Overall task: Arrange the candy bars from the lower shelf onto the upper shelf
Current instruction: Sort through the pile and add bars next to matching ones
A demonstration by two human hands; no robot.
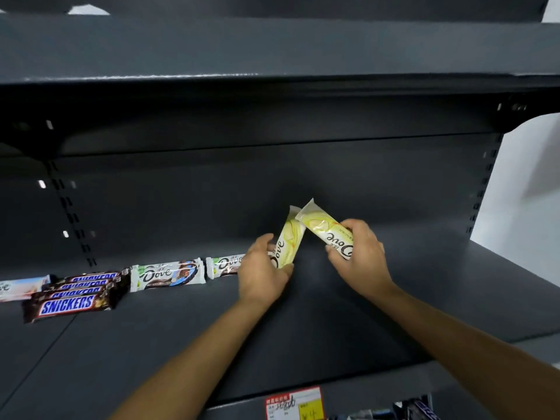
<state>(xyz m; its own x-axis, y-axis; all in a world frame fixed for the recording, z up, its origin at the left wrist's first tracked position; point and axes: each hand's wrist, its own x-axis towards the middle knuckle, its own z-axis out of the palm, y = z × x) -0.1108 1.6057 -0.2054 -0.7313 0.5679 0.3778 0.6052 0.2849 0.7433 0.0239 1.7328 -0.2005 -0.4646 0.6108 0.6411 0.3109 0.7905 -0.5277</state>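
Grey metal shelf carries Snickers bars and white Dove bars along its left. Above it, left hand and right hand each clasp a pale yellow Dove bar, tilted, top ends touching.

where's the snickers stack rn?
Head view, far left of the shelf: Snickers stack sits left of the white Dove bar, well clear of both hands.

dark grey metal shelf carried a row at left: pale Dove bar, stacked Snickers bars, two white Dove bars beside them
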